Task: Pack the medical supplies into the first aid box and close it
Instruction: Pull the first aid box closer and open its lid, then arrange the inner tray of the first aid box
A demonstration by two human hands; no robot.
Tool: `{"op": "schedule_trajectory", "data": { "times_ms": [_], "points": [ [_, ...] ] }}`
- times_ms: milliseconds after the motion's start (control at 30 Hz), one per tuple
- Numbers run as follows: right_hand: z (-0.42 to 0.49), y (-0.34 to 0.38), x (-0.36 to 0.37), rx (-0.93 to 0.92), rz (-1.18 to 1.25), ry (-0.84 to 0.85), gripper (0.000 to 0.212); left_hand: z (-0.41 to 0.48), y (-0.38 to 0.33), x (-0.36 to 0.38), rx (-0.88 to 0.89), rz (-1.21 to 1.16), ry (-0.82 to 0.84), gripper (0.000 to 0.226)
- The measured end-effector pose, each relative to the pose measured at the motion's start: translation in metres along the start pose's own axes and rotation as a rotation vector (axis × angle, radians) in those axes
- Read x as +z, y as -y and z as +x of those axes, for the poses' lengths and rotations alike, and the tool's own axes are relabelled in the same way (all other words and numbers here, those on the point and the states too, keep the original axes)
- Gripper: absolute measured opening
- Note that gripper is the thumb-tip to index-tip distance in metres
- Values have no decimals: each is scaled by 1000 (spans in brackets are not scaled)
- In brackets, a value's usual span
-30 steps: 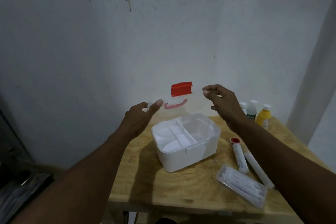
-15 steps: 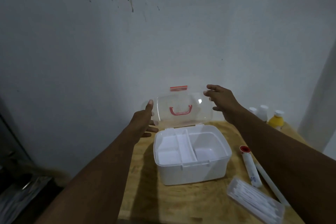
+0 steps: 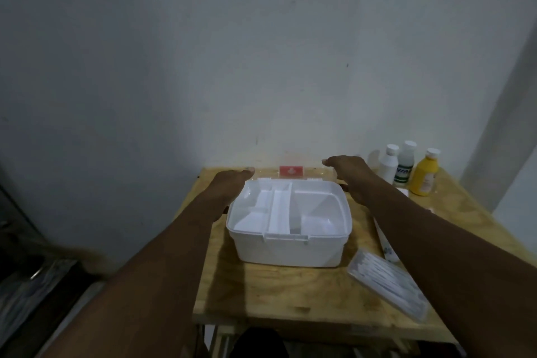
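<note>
The white first aid box [image 3: 290,250] stands open mid-table, its divided tray empty. Its clear lid [image 3: 313,175] with a red latch [image 3: 291,170] lies folded back behind the box, near the wall. My left hand [image 3: 229,182] grips the lid's left end and my right hand [image 3: 350,170] its right end. Supplies lie to the right: a clear case of cotton swabs [image 3: 386,282], a white tube [image 3: 384,241] partly hidden by my right forearm, and three bottles at the back: white [image 3: 388,164], green-labelled [image 3: 404,166] and yellow [image 3: 424,179].
The small wooden table [image 3: 276,291] stands against a grey wall. Its front edge is near me and its left edge is just beyond my left forearm. Dark clutter lies on the floor to the left.
The lid has swung from held up above the box, back and down to lie flat behind it. Both hands went down with it. The camera has tilted downward.
</note>
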State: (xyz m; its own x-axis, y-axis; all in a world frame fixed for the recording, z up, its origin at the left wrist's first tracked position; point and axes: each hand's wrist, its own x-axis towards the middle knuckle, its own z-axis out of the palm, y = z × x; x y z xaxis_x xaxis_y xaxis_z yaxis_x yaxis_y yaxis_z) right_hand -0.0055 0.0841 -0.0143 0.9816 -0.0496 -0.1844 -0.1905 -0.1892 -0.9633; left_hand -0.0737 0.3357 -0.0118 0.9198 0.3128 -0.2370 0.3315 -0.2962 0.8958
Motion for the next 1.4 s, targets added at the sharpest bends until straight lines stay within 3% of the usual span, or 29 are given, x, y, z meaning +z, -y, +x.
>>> {"op": "schedule_trajectory", "data": {
  "times_ms": [200,400,667,767,967,1200,1300,1400],
  "points": [
    [-33,4,-28,-131,-400,16,26,-17,6,2,-27,42,-38,46],
    [-82,-1,-61,-46,-917,196,23,-53,18,10,-35,4,-84,34],
    [-122,-37,-63,-61,-1302,352,41,-76,22,24,-95,-77,-210,39],
    [-131,-43,-60,-67,-1283,338,65,-76,22,27,-102,-77,-224,37],
    [-134,-41,-55,-106,-1272,327,75,-77,19,27,-96,-62,-234,37],
    [-148,18,-79,-173,-1256,325,45,-66,17,23,-129,-36,-217,34],
    [-153,67,-93,-298,-1157,176,42,-61,16,22,-147,-29,-234,30],
    [-145,93,-76,-468,-825,-48,44,-57,17,23,-156,-19,-251,32]
  ]
}}
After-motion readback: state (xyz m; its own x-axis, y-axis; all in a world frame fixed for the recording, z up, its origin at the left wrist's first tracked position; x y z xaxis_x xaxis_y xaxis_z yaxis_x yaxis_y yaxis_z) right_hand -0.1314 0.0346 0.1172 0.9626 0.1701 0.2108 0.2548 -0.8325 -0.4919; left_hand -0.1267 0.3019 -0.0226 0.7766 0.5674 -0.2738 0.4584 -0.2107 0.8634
